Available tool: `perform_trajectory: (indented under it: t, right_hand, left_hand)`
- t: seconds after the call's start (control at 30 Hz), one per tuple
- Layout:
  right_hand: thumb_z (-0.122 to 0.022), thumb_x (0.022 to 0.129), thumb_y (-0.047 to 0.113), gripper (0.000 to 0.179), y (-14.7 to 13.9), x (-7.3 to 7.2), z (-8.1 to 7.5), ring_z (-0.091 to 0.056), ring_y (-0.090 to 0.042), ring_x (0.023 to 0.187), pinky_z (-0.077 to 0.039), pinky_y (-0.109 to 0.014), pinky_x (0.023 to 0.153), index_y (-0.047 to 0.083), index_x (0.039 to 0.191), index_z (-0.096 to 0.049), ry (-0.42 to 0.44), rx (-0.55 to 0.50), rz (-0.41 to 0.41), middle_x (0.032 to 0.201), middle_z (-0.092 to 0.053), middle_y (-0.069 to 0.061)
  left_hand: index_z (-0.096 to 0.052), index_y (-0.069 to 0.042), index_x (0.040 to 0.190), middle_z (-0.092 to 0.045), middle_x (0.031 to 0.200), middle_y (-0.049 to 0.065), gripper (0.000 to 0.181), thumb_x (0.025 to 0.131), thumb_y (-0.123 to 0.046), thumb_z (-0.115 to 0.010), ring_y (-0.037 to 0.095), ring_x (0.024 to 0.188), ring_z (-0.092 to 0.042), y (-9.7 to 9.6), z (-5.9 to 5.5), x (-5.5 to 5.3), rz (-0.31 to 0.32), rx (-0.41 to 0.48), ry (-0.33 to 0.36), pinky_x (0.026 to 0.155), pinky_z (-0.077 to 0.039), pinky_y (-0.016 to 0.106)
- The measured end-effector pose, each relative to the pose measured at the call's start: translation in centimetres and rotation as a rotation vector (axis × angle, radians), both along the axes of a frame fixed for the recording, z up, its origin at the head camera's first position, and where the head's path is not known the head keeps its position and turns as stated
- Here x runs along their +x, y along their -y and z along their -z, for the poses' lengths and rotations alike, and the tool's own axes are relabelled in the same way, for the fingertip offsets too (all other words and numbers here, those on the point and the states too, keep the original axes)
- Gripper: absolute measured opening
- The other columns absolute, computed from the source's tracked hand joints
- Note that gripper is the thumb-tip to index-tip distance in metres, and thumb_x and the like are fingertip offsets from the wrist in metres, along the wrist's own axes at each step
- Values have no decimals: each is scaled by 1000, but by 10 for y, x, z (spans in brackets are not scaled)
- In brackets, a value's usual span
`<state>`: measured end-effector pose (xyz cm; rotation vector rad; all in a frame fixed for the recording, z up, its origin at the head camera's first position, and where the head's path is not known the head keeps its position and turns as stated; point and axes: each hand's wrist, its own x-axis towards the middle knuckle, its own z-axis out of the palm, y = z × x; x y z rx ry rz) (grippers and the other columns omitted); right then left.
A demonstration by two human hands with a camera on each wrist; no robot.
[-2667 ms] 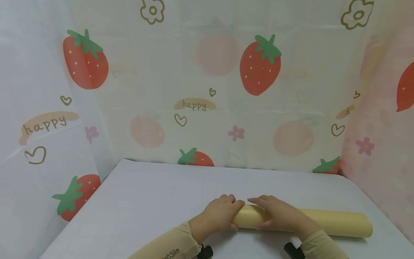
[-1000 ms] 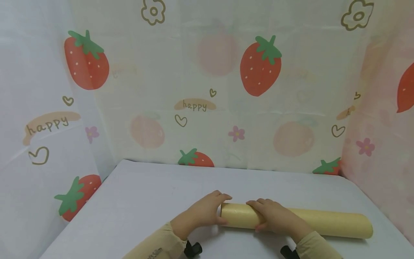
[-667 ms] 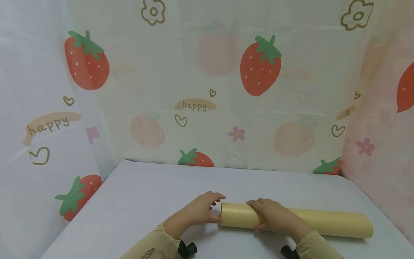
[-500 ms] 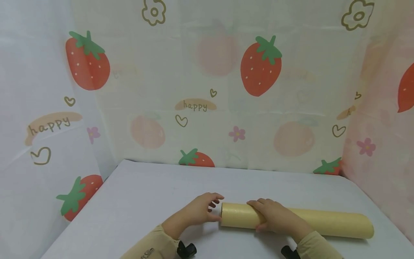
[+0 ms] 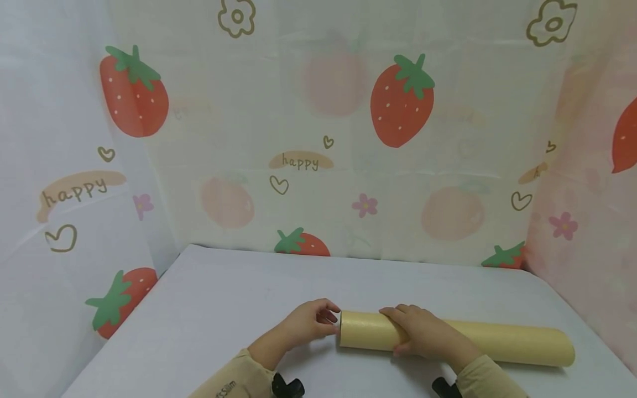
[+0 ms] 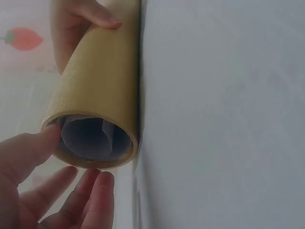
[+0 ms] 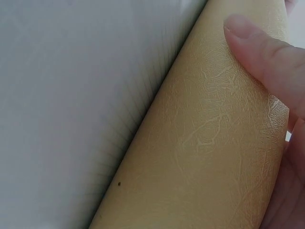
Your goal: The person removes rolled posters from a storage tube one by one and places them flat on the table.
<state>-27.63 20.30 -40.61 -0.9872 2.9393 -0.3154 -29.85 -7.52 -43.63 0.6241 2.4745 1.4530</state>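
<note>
A long yellow cardboard tube (image 5: 517, 342) lies on the white table, its open end toward the left. Inside that end, the left wrist view shows a loose roll of thin white sheet (image 6: 90, 136). My right hand (image 5: 428, 331) grips the tube a little way in from its open end, thumb on one side and fingers over the top. My left hand (image 5: 311, 320) is at the tube's mouth with its fingers loosely bent. One fingertip (image 6: 52, 136) overlaps the rim, and the other fingers are just below it. In the right wrist view my right thumb (image 7: 262, 59) presses the creased surface.
The white tabletop (image 5: 224, 298) extends left of and behind the tube. A curtain (image 5: 323, 127) printed with strawberries, hearts and "happy" hangs along the back and sides. Black camera mounts (image 5: 287, 386) show under both wrists.
My left hand has slid left off the tube's end and come to its open mouth, fingers drawing closer together. My right hand has shifted slightly left along the tube.
</note>
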Motion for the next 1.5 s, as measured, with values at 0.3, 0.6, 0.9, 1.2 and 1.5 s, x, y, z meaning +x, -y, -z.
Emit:
perform_trajectory:
  t: [0.3, 0.6, 0.9, 1.2, 1.5]
  right_hand:
    - [-78, 67, 34, 73, 0, -2, 2, -53, -26, 99, -41, -48, 83, 11, 128, -47, -7, -1, -4, 110, -55, -4]
    - [-78, 67, 36, 74, 1, -2, 2, -52, -25, 100, -40, -48, 85, 12, 129, -46, -3, 7, 8, 110, -55, -3]
    - [-78, 67, 36, 74, 1, -2, 3, -53, -25, 99, -41, -48, 84, 11, 129, -46, -8, 12, 4, 109, -55, -4]
    - [-77, 67, 37, 75, -1, -2, 3, -53, -26, 99, -41, -48, 84, 11, 129, -46, -18, 2, -8, 111, -55, -5]
    - [-77, 67, 38, 75, -1, -2, 3, -52, -26, 100, -40, -48, 85, 11, 130, -45, -10, 2, -1, 111, -55, -4]
  left_hand:
    - [-61, -8, 102, -64, 84, 2, 29, 76, -15, -73, 13, 71, -59, -3, 6, 1, -47, 86, 87, 62, -48, 28]
    - [-62, -8, 98, -62, 82, 3, 22, 78, -13, -70, 13, 71, -59, -7, 10, 0, -55, 103, 154, 64, -52, 30]
    - [-62, -4, 95, -63, 79, 3, 18, 79, -9, -67, 13, 70, -59, -14, 12, -1, -55, 94, 152, 62, -52, 31]
    - [-67, -3, 82, -64, 81, 2, 8, 80, -11, -66, 12, 74, -59, -20, 17, -3, -84, 106, 206, 67, -52, 30]
    - [-70, 1, 88, -67, 83, 7, 13, 81, -7, -64, 14, 71, -60, -23, 19, -3, -71, 183, 239, 64, -52, 31]
